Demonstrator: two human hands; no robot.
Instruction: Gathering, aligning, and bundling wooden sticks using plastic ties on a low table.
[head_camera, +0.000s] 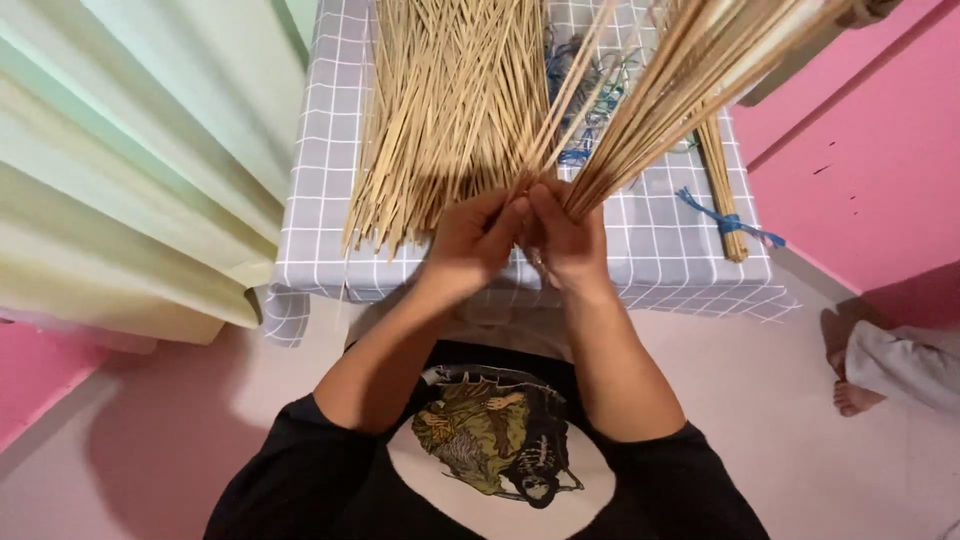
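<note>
My right hand (568, 238) grips the lower end of a thick bundle of long bamboo sticks (672, 92) that fans up and to the right, out of the top of the view. My left hand (476, 238) presses against it from the left, fingers pinching one or two thin sticks (560, 105) at the bundle's base. Both hands meet just above the near edge of a small table (660, 262) covered in grey checked cloth. A loose heap of the same sticks (440, 110) lies spread on the table behind my left hand.
A tied stick bundle with blue string (728, 205) lies at the table's right side, and blue string scraps (585, 95) lie mid-table. Pale green curtain (140, 150) hangs left. Pink wall (870, 150) stands right. Another person's bare foot (850, 385) rests on the floor right.
</note>
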